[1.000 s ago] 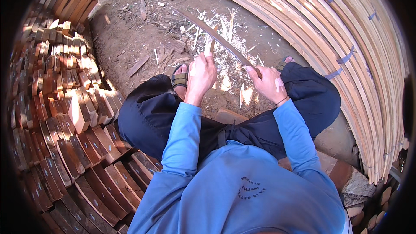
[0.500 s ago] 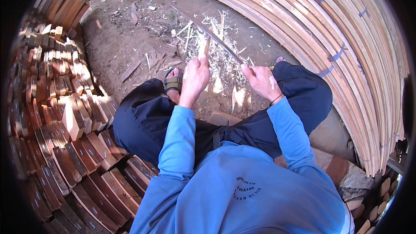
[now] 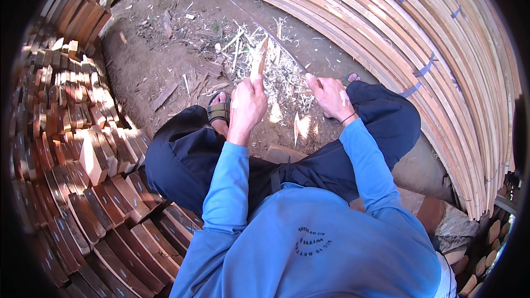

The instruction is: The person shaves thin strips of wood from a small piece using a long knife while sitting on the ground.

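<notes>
Here the left hand (image 3: 248, 102) was closed around the lower end of a short pale wood piece (image 3: 259, 63), which stood nearly upright above the fist. My right hand (image 3: 330, 95) was clamped on the near end of a long thin blade (image 3: 270, 36) that ran up and to the left, crossing just beside the tip of the wood piece. Both hands sat above the knees, over a heap of pale shavings (image 3: 276, 85) on the bare dirt. A sandalled foot (image 3: 219, 111) showed just left of the left wrist. Stacked reddish wood blocks (image 3: 83, 154) filled the left side; bundled long slats (image 3: 419, 38), tied with blue straps, curved along the right.
</notes>
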Demonstrator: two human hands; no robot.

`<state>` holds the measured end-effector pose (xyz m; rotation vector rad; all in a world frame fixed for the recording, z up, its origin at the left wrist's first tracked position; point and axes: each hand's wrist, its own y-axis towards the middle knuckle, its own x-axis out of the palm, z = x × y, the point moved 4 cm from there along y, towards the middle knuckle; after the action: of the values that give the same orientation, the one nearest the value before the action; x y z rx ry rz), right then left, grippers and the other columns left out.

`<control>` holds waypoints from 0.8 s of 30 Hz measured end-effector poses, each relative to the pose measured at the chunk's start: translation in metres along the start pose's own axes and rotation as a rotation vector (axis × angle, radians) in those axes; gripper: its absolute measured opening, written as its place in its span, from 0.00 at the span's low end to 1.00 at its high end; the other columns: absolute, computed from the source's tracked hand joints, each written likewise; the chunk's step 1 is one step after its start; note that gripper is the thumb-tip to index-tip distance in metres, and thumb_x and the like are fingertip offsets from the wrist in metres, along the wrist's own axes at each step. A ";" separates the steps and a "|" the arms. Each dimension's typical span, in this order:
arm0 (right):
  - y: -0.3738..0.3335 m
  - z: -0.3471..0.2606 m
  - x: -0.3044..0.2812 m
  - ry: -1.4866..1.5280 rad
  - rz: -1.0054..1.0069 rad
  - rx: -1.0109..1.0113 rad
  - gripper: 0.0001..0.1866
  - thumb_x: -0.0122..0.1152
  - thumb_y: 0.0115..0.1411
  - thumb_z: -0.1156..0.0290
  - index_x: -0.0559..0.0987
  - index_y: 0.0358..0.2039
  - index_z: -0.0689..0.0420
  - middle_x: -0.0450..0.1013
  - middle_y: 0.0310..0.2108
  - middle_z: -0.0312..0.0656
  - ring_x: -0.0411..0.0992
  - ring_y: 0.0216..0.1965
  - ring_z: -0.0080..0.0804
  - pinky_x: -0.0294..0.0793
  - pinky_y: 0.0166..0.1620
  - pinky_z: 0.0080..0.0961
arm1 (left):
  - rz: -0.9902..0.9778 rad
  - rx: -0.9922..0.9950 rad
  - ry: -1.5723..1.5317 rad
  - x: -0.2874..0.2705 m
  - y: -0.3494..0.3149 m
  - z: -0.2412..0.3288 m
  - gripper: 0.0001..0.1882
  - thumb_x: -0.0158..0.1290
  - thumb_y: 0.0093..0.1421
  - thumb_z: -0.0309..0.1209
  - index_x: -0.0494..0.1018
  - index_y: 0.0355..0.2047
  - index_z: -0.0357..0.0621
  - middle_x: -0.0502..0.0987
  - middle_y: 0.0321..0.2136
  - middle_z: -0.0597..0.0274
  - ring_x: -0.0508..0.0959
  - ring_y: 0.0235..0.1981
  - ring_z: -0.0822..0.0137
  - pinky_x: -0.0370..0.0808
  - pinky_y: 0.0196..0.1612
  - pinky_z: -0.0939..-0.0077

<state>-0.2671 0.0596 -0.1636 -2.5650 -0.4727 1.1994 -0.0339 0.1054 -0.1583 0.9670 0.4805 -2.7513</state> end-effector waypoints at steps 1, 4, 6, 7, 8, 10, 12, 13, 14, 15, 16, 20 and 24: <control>-0.005 -0.002 0.001 0.007 -0.007 -0.041 0.35 0.48 0.70 0.42 0.79 0.25 0.65 0.72 0.19 0.58 0.75 0.26 0.56 0.70 0.36 0.49 | -0.038 -0.059 -0.037 -0.004 0.000 0.005 0.25 0.40 0.73 0.42 0.75 0.34 0.30 0.78 0.31 0.33 0.79 0.39 0.35 0.71 0.45 0.43; -0.018 0.000 0.006 0.004 -0.020 -0.175 0.33 0.50 0.70 0.44 0.77 0.23 0.64 0.69 0.15 0.54 0.71 0.20 0.51 0.68 0.31 0.46 | -0.003 -0.073 -0.048 -0.007 0.003 0.003 0.26 0.40 0.73 0.44 0.76 0.34 0.30 0.79 0.30 0.34 0.79 0.38 0.34 0.72 0.44 0.44; -0.024 0.001 0.007 0.023 -0.039 -0.196 0.33 0.50 0.70 0.45 0.77 0.24 0.64 0.69 0.15 0.53 0.70 0.19 0.50 0.67 0.31 0.46 | 0.013 -0.063 -0.034 -0.004 0.004 -0.004 0.26 0.40 0.73 0.44 0.76 0.34 0.30 0.79 0.30 0.34 0.79 0.38 0.35 0.72 0.43 0.44; -0.026 0.001 0.008 0.032 -0.049 -0.206 0.32 0.50 0.70 0.45 0.77 0.24 0.64 0.69 0.15 0.53 0.69 0.19 0.50 0.67 0.31 0.46 | 0.019 -0.054 -0.027 0.001 0.008 -0.013 0.26 0.40 0.73 0.44 0.76 0.34 0.31 0.79 0.30 0.35 0.79 0.38 0.35 0.72 0.43 0.44; -0.027 -0.001 0.007 0.025 -0.053 -0.202 0.32 0.50 0.70 0.45 0.77 0.24 0.64 0.69 0.15 0.53 0.70 0.19 0.50 0.67 0.31 0.46 | 0.023 -0.042 -0.018 0.001 0.009 -0.013 0.26 0.40 0.73 0.44 0.76 0.34 0.31 0.79 0.30 0.35 0.79 0.38 0.35 0.72 0.43 0.44; -0.031 -0.005 0.005 0.009 -0.061 -0.194 0.32 0.51 0.70 0.46 0.77 0.24 0.64 0.69 0.15 0.53 0.70 0.20 0.50 0.67 0.31 0.45 | 0.001 -0.084 -0.048 0.001 0.008 -0.016 0.26 0.40 0.72 0.44 0.76 0.35 0.30 0.79 0.32 0.34 0.79 0.39 0.35 0.72 0.44 0.44; -0.033 -0.001 0.007 0.004 -0.056 -0.220 0.31 0.51 0.70 0.47 0.77 0.24 0.64 0.70 0.16 0.53 0.71 0.21 0.49 0.68 0.31 0.45 | 0.009 -0.081 -0.066 -0.003 0.005 -0.010 0.26 0.41 0.73 0.45 0.76 0.34 0.32 0.78 0.30 0.37 0.79 0.37 0.39 0.72 0.42 0.46; -0.033 0.000 0.008 0.002 -0.053 -0.232 0.31 0.51 0.71 0.47 0.77 0.24 0.64 0.71 0.17 0.53 0.72 0.22 0.49 0.68 0.32 0.44 | 0.028 -0.058 -0.069 -0.005 0.003 -0.006 0.26 0.41 0.73 0.45 0.76 0.33 0.33 0.78 0.27 0.40 0.79 0.34 0.42 0.71 0.40 0.49; -0.033 -0.002 0.008 -0.013 -0.062 -0.210 0.31 0.51 0.70 0.47 0.78 0.24 0.64 0.71 0.17 0.54 0.73 0.23 0.50 0.69 0.33 0.45 | 0.046 -0.036 -0.074 -0.007 0.002 -0.004 0.26 0.41 0.73 0.46 0.76 0.32 0.35 0.77 0.24 0.43 0.79 0.31 0.46 0.71 0.38 0.52; -0.034 -0.006 0.007 -0.027 -0.071 -0.187 0.32 0.51 0.70 0.46 0.78 0.24 0.65 0.72 0.18 0.55 0.74 0.24 0.51 0.69 0.33 0.46 | 0.050 -0.031 -0.033 -0.006 0.003 -0.007 0.25 0.41 0.73 0.45 0.75 0.33 0.33 0.77 0.28 0.40 0.78 0.35 0.42 0.71 0.41 0.49; -0.033 -0.010 0.007 -0.041 -0.079 -0.164 0.32 0.50 0.70 0.46 0.78 0.24 0.65 0.72 0.19 0.56 0.75 0.25 0.52 0.69 0.34 0.47 | 0.053 -0.026 0.009 -0.004 0.006 -0.014 0.25 0.41 0.73 0.44 0.75 0.35 0.32 0.78 0.32 0.36 0.78 0.39 0.39 0.71 0.44 0.45; -0.018 -0.008 0.016 -0.138 0.122 -0.233 0.33 0.49 0.70 0.44 0.77 0.24 0.65 0.69 0.18 0.59 0.73 0.26 0.61 0.69 0.34 0.50 | 0.041 0.014 0.070 -0.006 0.002 0.001 0.23 0.40 0.73 0.43 0.74 0.39 0.32 0.78 0.36 0.33 0.77 0.42 0.34 0.70 0.47 0.41; -0.010 -0.021 0.015 -0.080 0.068 -0.226 0.34 0.49 0.70 0.44 0.78 0.25 0.66 0.69 0.18 0.60 0.73 0.26 0.62 0.69 0.34 0.49 | 0.050 -0.019 0.029 -0.008 0.001 0.004 0.23 0.40 0.73 0.42 0.74 0.38 0.31 0.78 0.35 0.33 0.77 0.40 0.33 0.70 0.46 0.40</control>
<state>-0.2438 0.0723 -0.1574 -2.7487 -0.5725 1.3467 -0.0296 0.1033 -0.1504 1.0025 0.4795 -2.6871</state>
